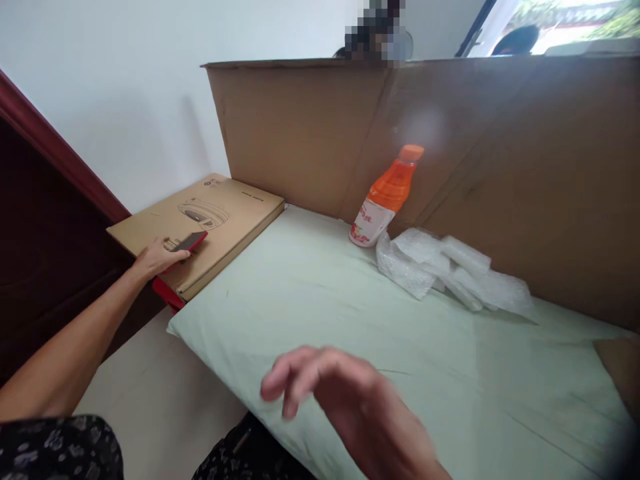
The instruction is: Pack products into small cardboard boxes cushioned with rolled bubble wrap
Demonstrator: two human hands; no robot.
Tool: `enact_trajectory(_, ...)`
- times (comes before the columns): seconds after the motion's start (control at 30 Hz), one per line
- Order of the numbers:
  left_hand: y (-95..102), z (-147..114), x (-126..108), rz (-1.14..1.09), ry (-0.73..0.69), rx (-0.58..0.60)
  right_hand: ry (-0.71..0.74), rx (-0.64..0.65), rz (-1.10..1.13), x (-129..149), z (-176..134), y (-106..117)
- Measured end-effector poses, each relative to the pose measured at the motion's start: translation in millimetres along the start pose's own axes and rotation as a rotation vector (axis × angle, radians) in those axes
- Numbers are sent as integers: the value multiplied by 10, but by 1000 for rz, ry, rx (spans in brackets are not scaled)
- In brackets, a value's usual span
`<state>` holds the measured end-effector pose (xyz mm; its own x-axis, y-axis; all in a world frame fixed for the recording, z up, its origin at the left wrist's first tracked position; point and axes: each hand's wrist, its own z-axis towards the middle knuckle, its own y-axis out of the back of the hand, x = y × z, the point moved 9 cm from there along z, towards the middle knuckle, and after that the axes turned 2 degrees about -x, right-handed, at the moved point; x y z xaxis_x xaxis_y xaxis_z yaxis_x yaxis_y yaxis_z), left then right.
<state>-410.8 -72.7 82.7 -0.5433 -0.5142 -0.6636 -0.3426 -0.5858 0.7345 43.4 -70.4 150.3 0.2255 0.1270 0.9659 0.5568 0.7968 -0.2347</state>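
My left hand (159, 256) reaches out over the flat cardboard box (235, 220) at the left. Its thumb and fingers are closed on a thin, flat dark slab with red edges (193, 241), about the size of a phone; the exact kind does not show. The slab is tilted above the box's printed top, and I cannot tell whether it touches it. My right hand (345, 393) hovers above the near edge of the pale green cloth (280, 287). The right fingers are loosely bent and apart, a little blurred, with nothing in them.
An orange drink bottle (384, 197) leans against the tall cardboard panel (300, 120) at the back. Crumpled bubble wrap (450, 267) lies beside it. Something red (167, 293) sticks out under the box's near corner. Behind the panel, a person's blurred head is partly visible.
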Motion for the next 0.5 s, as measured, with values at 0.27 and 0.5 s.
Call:
enact_trajectory(0.27, -1228, -1978, -1172, -514, -4, 465, -58, -432, -17, -809, 31, 440)
enact_trajectory(0.5, -1904, -3073, -1653, -857, 151, 598, 42, -691, -239, -910, -640, 721)
